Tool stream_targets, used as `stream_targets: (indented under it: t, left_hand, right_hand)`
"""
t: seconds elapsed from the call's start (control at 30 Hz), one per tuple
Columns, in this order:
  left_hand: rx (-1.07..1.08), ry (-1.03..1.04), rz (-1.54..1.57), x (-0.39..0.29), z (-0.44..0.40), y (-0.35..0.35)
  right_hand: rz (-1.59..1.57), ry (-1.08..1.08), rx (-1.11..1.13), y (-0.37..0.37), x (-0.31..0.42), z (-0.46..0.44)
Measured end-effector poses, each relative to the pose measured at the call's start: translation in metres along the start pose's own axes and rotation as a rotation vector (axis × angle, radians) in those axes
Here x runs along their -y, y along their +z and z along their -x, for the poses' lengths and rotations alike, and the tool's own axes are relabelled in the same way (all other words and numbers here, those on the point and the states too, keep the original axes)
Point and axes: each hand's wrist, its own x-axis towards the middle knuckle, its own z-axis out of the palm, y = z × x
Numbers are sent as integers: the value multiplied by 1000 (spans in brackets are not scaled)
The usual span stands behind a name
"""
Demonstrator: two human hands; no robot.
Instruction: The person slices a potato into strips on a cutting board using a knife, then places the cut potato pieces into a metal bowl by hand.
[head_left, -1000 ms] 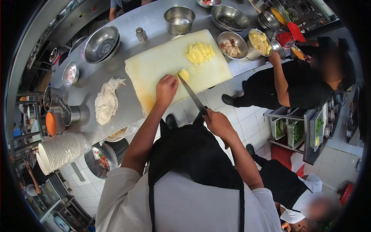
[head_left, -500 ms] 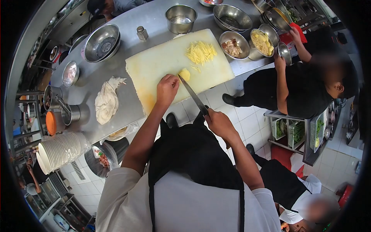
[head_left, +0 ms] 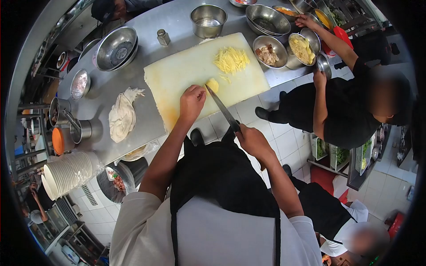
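Note:
My right hand [head_left: 253, 141] grips the handle of a kitchen knife [head_left: 225, 111], its blade slanting up and left across the near edge of the white cutting board [head_left: 171, 77]. The blade's tip touches or overlaps a small yellow vegetable piece [head_left: 213, 84]. My left hand [head_left: 192, 103] rests on the board just left of the tip, fingers curled together; whatever they hold, if anything, is hidden. Farther up the board lies a pile of thin yellow vegetable strips [head_left: 231, 60], with a few loose ones below it.
A crumpled cloth [head_left: 123, 115] lies left of the board. Metal bowls [head_left: 117, 48], a pot [head_left: 208, 21] and a shaker [head_left: 163, 37] stand behind. At right, a bowl of meat [head_left: 268, 53] sits beside yellow slices [head_left: 301, 48]. A co-worker's arm [head_left: 335, 41] reaches over bowls there.
My hands, the knife and the yellow piece look almost unchanged. The co-worker at right has leaned in and stretched one arm farther over the table to a dish at the back.

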Motion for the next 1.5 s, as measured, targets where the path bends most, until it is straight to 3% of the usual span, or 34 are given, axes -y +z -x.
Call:
stream_targets:
  t: [0.37,1.07,1.5]
  left_hand:
    - [-13,-20,46,0,0,0]
    - [-14,-29,47,5,2,1]
    - [-22,-6,10,2,0,1]
  right_hand:
    - [-57,19,49,-8,5,-7]
    - [-19,-100,-67,37,3,-42]
    - [-3,-46,0,34,-8,-15]
